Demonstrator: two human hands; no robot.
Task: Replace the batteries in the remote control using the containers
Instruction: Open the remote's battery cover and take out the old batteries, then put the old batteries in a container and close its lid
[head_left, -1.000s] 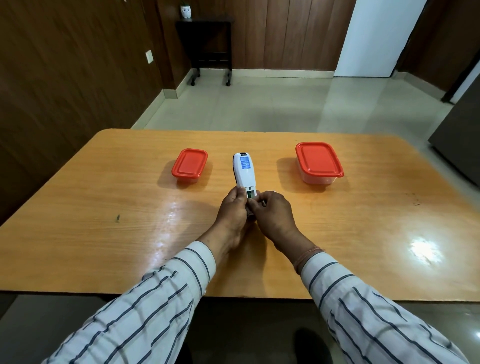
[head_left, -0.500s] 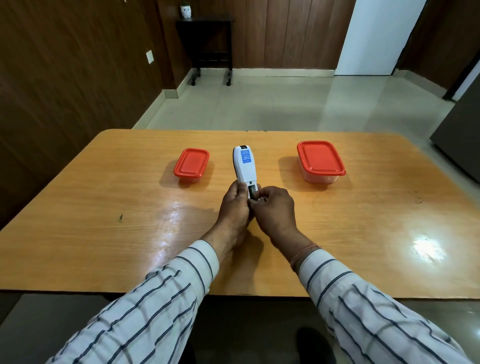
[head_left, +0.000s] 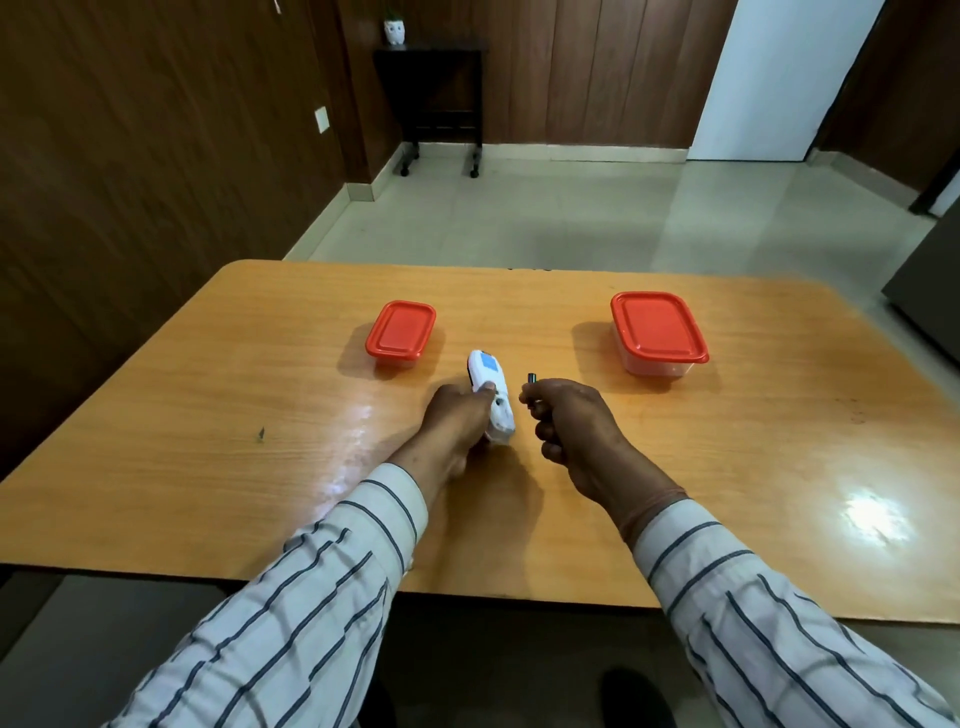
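My left hand (head_left: 460, 423) grips a white remote control (head_left: 491, 387) with a blue label, held back side up over the middle of the wooden table (head_left: 208, 457). My right hand (head_left: 569, 421) is just right of the remote and apart from it, fingers pinched on a small dark battery (head_left: 531, 379) that sticks up from the fingertips. A small container with a red lid (head_left: 401, 332) stands behind and left of the remote. A larger clear container with a red lid (head_left: 657, 330) stands behind and to the right. Both lids are on.
The table's near edge runs just below my forearms. A small dark mark (head_left: 261, 433) lies on the left part of the table. Beyond the far edge is tiled floor, with a dark side table (head_left: 436, 98) against the wood-panelled wall.
Both hands were together at the remote's lower end. Now my right hand has pulled away to the right holding a battery, and my left hand has drawn the remote nearer and tilted it.
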